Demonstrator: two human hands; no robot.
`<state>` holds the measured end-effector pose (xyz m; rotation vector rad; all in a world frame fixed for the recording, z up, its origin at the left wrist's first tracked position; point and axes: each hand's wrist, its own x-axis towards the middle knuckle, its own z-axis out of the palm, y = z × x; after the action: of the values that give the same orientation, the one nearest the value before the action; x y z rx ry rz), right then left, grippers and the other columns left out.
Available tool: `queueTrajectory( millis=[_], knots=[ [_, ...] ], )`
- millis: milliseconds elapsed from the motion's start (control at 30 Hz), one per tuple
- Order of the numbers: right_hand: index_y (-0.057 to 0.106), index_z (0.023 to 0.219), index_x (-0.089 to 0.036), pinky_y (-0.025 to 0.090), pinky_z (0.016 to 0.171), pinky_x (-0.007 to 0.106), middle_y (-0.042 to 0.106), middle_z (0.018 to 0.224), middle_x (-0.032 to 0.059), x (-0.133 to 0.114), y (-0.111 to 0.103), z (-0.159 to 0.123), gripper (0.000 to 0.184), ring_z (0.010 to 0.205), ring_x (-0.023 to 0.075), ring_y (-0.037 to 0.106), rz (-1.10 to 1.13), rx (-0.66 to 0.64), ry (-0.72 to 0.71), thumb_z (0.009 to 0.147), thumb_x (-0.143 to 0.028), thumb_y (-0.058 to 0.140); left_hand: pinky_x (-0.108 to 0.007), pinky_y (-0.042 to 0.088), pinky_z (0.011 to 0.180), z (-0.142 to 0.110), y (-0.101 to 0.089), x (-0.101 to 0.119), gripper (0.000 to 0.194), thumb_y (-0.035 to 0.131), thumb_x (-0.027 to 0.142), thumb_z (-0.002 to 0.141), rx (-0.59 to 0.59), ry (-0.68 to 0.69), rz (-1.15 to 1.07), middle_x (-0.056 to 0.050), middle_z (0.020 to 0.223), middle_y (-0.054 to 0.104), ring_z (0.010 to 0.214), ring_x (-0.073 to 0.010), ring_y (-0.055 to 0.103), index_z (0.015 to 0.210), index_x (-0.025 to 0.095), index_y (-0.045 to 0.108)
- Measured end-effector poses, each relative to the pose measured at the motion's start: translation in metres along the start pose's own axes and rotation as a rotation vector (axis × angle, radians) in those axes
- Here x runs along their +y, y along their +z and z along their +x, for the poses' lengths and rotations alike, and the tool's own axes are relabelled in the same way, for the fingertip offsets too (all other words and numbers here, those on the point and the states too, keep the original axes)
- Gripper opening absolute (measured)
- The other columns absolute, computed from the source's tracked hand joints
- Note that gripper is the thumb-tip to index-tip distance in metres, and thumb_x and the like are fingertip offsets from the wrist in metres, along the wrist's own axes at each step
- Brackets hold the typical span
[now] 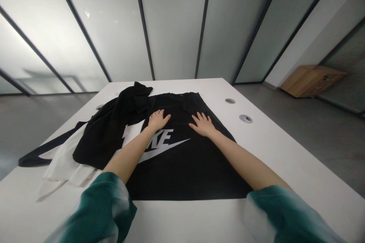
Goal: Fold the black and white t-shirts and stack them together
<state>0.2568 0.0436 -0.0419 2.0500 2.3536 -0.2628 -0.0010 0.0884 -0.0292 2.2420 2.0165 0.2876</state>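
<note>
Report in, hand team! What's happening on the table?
Left hand, right hand: flat on black Nike shirt. Bunched black garment and white cloth to its left.

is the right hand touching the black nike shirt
Touching. The head view shows the right hand lying flat, palm down, on the black Nike shirt, with no gap visible.

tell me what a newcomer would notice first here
A black T-shirt with a grey Nike swoosh logo lies spread in the middle of the white table, the bare left hand and right hand resting flat on it. To its left, a crumpled black garment sits over a white cloth. Far right, a light wooden cabinet stands on the grey floor.
</note>
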Motion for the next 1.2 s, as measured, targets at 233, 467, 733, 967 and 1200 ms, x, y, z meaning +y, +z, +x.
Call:
queueTrajectory(
  millis=[233,467,733,967,1200],
  knots=[
    [0.026,0.157,-0.023,0.008,0.118,0.055,0.014,0.165,0.0104,-0.001,0.000,0.000,0.075,0.151,0.0324,0.007,0.017,-0.007,-0.007,0.095,-0.066,0.019,-0.047,0.045,0.099,0.039,-0.045,-0.059,0.045,0.054,0.034,0.084,0.314,-0.523,-0.200,-0.019,0.132,0.056,0.119,-0.0348,0.057,0.126,0.020,0.061],
    [0.027,0.157,-0.023,0.009,0.118,0.055,0.015,0.165,0.0110,-0.001,0.000,-0.001,0.075,0.151,0.0326,0.008,0.027,0.003,-0.017,0.095,-0.066,0.021,-0.039,0.051,0.091,0.069,-0.035,-0.095,0.036,0.056,0.027,0.080,0.216,-0.477,-0.404,-0.016,0.115,0.071,0.111,-0.0301,0.065,0.111,0.017,0.071],
    [0.028,0.156,-0.024,0.010,0.118,0.054,0.016,0.165,0.0100,-0.001,0.001,-0.001,0.076,0.151,0.0325,0.010,0.027,0.015,-0.015,0.095,-0.068,0.020,-0.040,0.048,0.099,0.079,-0.062,-0.088,0.034,0.054,0.023,0.083,0.295,-0.357,-0.280,-0.014,0.115,0.071,0.114,-0.0293,0.063,0.111,0.015,0.072],
    [0.029,0.156,-0.023,0.011,0.118,0.054,0.018,0.164,0.0113,-0.001,0.001,-0.001,0.075,0.150,0.0327,0.013,0.028,0.032,-0.021,0.095,-0.066,0.022,-0.040,0.051,0.096,0.085,-0.090,-0.067,0.041,0.056,0.017,0.083,0.216,-0.123,0.156,-0.017,0.134,0.054,0.114,-0.0314,0.061,0.123,0.014,0.063],
    [0.029,0.156,-0.023,0.010,0.118,0.054,0.016,0.165,0.0103,-0.001,0.001,-0.001,0.075,0.151,0.0325,0.010,0.043,0.020,-0.023,0.095,-0.066,0.022,-0.036,0.050,0.097,0.076,-0.072,-0.027,0.062,0.051,0.012,0.083,0.088,0.221,0.387,-0.014,0.149,0.041,0.122,-0.0278,0.057,0.144,0.019,0.044]
  ],
)
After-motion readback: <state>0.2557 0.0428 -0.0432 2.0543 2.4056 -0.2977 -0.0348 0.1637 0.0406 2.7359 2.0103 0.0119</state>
